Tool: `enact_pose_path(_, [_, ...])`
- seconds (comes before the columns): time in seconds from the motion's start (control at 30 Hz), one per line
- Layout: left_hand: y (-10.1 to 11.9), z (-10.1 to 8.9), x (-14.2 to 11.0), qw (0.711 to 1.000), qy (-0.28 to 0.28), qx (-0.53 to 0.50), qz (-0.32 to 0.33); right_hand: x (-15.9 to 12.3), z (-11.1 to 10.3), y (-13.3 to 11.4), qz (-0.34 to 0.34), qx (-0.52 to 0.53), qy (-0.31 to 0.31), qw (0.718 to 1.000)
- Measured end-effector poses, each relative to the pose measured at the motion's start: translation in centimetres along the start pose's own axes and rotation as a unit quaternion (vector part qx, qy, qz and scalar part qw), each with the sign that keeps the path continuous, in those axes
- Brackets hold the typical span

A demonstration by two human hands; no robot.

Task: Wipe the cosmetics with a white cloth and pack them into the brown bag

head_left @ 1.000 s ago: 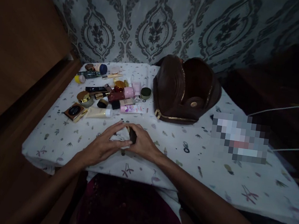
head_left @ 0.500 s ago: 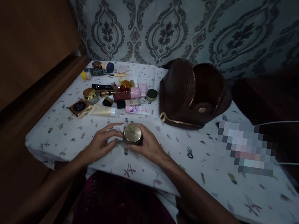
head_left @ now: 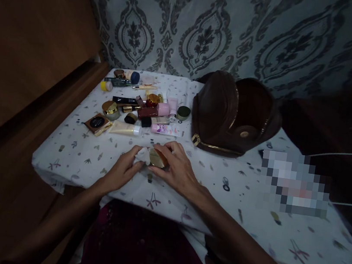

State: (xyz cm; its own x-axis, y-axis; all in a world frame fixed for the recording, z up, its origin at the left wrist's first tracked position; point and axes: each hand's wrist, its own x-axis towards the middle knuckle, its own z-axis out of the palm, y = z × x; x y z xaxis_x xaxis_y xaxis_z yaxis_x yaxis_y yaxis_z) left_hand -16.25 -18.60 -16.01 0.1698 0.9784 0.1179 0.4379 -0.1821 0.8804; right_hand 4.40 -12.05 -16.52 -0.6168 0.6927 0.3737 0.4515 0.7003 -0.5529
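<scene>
Above the near part of the table, my right hand (head_left: 177,167) is closed around a jar with a shiny gold lid (head_left: 158,158). My left hand (head_left: 125,163) pinches a white cloth or tissue (head_left: 142,155) that touches the jar's left side. Part of the jar is hidden behind my right fingers. Just beyond my hands lie a cream tube with a white cap (head_left: 125,129) and a pink-and-white tube (head_left: 164,129). A brown makeup bag (head_left: 220,116) stands unzipped behind my right hand.
Several cosmetics lie at the back left, among them a gold-lidded jar (head_left: 110,109), a square compact (head_left: 97,124) and a dark green jar (head_left: 183,113). A blurred-out object (head_left: 296,184) lies at the right. Wooden furniture (head_left: 38,42) borders the table (head_left: 91,172) on the left.
The jar has tilted, and my right fingers have moved over its lid. My left hand now presses the white cloth against its side. The view has shifted slightly.
</scene>
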Motion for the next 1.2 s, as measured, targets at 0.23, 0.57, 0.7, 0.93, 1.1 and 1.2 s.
enact_pose_path(0.23, [-0.8,0.7,2.2,0.997,0.055,-0.046,0.008,-0.3,-1.0,0.3,-0.011,0.081,-0.007,0.997])
enact_pose_path(0.57, [0.5,1.3,5.2,0.992,-0.012,-0.126,-0.001,-1.1,-1.5,2.1,0.065,0.252,0.026,0.965])
enact_pose_path(0.7, [1.2,1.5,4.3,0.997,0.014,-0.068,0.044,-1.2,-1.2,2.5,0.098,0.274,0.039,0.956])
enact_pose_path(0.93, [1.2,3.0,1.8,0.986,0.048,0.042,0.155,-1.2,-0.5,3.1,0.157,0.363,0.069,0.916])
enact_pose_path(1.1, [1.4,3.7,1.6,0.988,0.034,0.056,0.140,-1.2,-0.4,3.4,0.172,0.382,0.064,0.906])
enact_pose_path(1.2, [1.8,3.4,2.6,0.994,0.030,0.007,0.103,-1.2,-0.5,3.5,0.168,0.389,0.062,0.903])
